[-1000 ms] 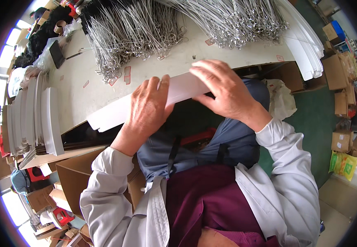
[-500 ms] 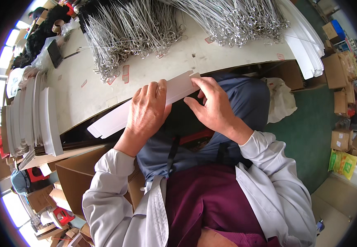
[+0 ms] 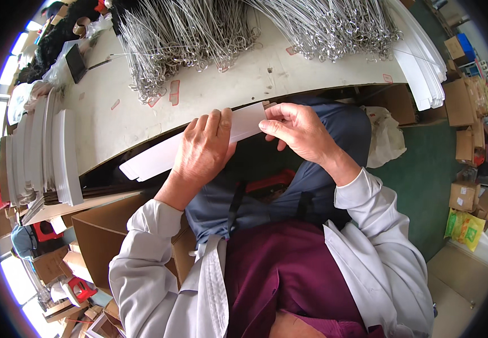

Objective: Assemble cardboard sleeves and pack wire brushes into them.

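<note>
Two hands [image 3: 203, 147], one white carton [image 3: 248, 121]

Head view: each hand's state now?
Left hand: closed, holding the long white strip.
Right hand: partly curled at the strip's right end; can't tell if gripping.

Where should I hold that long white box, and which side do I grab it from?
Probably around the middle of the white box, where the left hand grips it, coming from the side near the person's body. It's long and narrow, so fingers may wrap over its width. The right hand is at its right end.
</note>
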The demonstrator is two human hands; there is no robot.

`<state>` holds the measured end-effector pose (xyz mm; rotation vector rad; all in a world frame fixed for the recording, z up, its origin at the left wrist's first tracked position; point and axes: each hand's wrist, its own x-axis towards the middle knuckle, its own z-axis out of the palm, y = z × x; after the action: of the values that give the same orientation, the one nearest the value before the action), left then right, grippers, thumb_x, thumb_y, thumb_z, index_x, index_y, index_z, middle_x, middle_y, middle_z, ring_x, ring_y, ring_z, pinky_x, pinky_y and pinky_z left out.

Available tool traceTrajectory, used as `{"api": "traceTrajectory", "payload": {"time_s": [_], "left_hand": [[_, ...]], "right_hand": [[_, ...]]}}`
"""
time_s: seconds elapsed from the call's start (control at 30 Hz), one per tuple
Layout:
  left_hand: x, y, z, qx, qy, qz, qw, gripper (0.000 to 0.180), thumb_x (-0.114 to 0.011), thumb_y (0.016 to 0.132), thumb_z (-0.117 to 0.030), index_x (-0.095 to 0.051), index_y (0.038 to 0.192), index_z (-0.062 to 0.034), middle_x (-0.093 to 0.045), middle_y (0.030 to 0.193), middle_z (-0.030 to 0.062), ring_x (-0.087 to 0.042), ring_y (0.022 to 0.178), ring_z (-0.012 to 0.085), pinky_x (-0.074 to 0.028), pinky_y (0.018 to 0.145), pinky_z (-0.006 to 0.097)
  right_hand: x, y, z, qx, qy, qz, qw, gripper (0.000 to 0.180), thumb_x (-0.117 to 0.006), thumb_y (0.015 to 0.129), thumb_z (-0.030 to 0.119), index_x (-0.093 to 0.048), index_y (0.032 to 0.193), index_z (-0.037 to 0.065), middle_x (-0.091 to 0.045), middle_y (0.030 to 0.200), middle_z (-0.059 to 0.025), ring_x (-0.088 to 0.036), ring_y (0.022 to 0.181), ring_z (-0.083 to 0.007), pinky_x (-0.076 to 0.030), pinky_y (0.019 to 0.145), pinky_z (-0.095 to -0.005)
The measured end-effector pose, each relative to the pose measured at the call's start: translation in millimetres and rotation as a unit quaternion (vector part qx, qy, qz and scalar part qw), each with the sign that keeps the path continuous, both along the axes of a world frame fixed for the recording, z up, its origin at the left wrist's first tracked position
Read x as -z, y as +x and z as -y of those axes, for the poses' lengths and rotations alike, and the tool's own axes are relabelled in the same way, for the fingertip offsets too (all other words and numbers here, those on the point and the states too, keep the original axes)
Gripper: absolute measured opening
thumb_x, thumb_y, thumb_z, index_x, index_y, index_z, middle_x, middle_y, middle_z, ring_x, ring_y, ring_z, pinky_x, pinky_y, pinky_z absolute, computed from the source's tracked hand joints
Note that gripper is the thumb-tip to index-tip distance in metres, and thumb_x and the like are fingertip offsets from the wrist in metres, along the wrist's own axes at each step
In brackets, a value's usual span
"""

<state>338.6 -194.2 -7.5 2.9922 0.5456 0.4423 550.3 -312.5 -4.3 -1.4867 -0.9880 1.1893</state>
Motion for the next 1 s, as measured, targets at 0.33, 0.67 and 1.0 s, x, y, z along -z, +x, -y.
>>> {"api": "traceTrajectory", "payload": {"time_s": [0.33,0.67,1.0], "left_hand": [[1,-2,-3,0.023,-0.007,0.009,1.000,0.072,-0.084,0.068,-0.015,-0.055,0.132,0.0043,-0.064,0.120,0.0179,-0.066,0.105,0.0334,-0.055,0.091,0.043],[1,6,-1,0.052,-0.022,0.025,0.998,0.068,-0.082,0.067,-0.013,-0.057,0.128,0.0037,-0.063,0.110,0.0129,-0.065,0.092,0.0272,-0.055,0.082,0.038],[-6,24,3,0.046,-0.073,0.033,0.996,0.062,-0.081,0.067,-0.014,-0.060,0.123,0.0034,-0.066,0.102,0.0125,-0.068,0.091,0.0287,-0.057,0.078,0.040]], "right_hand": [[-4,12,1,-0.017,-0.111,-0.222,0.968,0.042,-0.067,0.099,0.031,-0.063,0.115,-0.007,-0.066,0.107,-0.0152,-0.067,0.055,-0.0151,-0.049,0.039,-0.0225],[5,16,9,-0.027,-0.144,-0.307,0.941,0.031,-0.068,0.100,0.025,-0.063,0.113,-0.002,-0.066,0.099,-0.0087,-0.062,0.053,-0.0120,-0.046,0.044,-0.0231],[7,-8,-3,-0.109,0.214,0.552,0.799,0.064,-0.083,0.079,0.020,-0.058,0.133,-0.003,-0.063,0.129,-0.0177,-0.058,0.121,-0.0340,-0.044,0.109,-0.0444]]}}
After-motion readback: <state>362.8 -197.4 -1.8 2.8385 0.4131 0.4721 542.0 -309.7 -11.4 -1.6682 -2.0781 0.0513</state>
